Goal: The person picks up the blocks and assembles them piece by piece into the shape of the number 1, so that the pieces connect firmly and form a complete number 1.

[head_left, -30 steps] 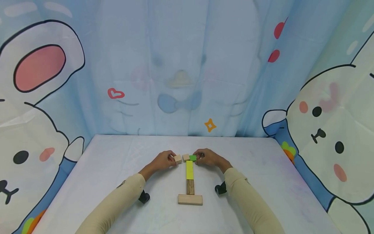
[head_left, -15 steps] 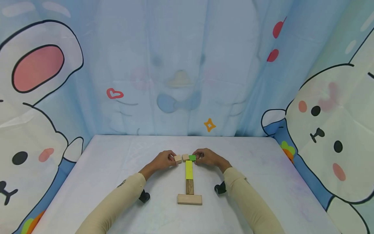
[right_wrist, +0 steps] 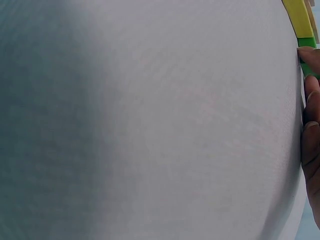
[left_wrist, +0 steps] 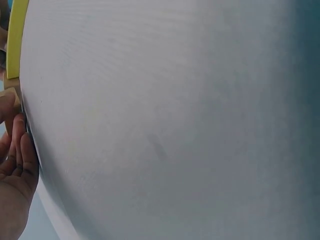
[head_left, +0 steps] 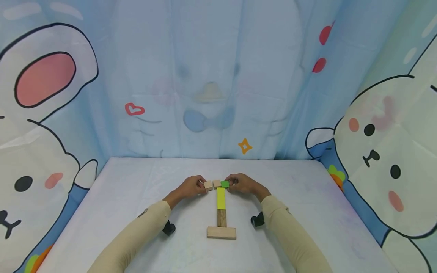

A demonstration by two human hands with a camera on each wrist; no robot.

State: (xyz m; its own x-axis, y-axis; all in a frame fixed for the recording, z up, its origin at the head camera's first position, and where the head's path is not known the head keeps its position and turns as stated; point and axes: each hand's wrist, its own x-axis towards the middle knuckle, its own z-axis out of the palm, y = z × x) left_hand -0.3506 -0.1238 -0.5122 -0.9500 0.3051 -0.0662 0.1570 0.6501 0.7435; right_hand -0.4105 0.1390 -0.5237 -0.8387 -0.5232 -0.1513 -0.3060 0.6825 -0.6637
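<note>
In the head view my left hand point(head_left: 192, 187) pinches a small plain wooden block point(head_left: 208, 185) between thumb and fingers. My right hand point(head_left: 241, 183) grips a green block point(head_left: 225, 184); its thumb lies across the green face in the right wrist view. Another small plain block point(head_left: 217, 184) sits between these two, close against the green one, with a narrow gap to the left block. Below this row runs a yellow block point(head_left: 221, 198), then a dark brown wooden block point(head_left: 222, 218), ending at a wide plain plank point(head_left: 221, 232). Together they form a line toward me.
The blocks lie on a white-covered table point(head_left: 143, 178). Behind it hangs a blue curtain point(head_left: 150, 76) with cartoon prints. Black wrist devices point(head_left: 257, 220) show under both sleeves.
</note>
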